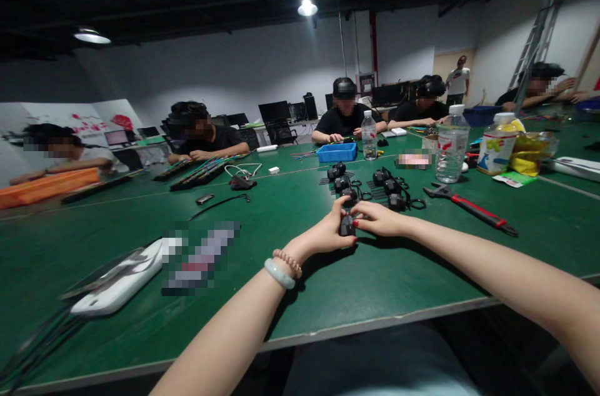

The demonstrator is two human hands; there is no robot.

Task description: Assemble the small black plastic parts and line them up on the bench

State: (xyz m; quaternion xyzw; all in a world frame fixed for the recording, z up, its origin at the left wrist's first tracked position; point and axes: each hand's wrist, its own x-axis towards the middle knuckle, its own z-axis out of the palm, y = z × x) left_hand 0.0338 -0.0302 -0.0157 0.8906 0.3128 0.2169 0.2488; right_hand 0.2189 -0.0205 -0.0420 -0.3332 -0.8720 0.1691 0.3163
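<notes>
The left hand [330, 227] is over the near part of the green bench [394, 277], and it has hold of a small black piece [347, 226]. Its thumb is at the near side of the piece and its other fingers are bent around the far side, so they are only a little apart. The right hand [377, 219] comes from the other side; its fingers are half bent, and their red-nailed tips are at the right edge of the piece. I cannot tell if they also grip it.

Just beyond the hands, similar black pieces with loops [387, 187] lie in two rows. To the right of them lies an adjustable wrench [478, 207] with red and black handle. Farther away stand a blue tray [337, 153] and a large clear bottle [452, 149]. On the left side lies a white power strip [122, 280]. Across the bench, several persons sit with head devices.
</notes>
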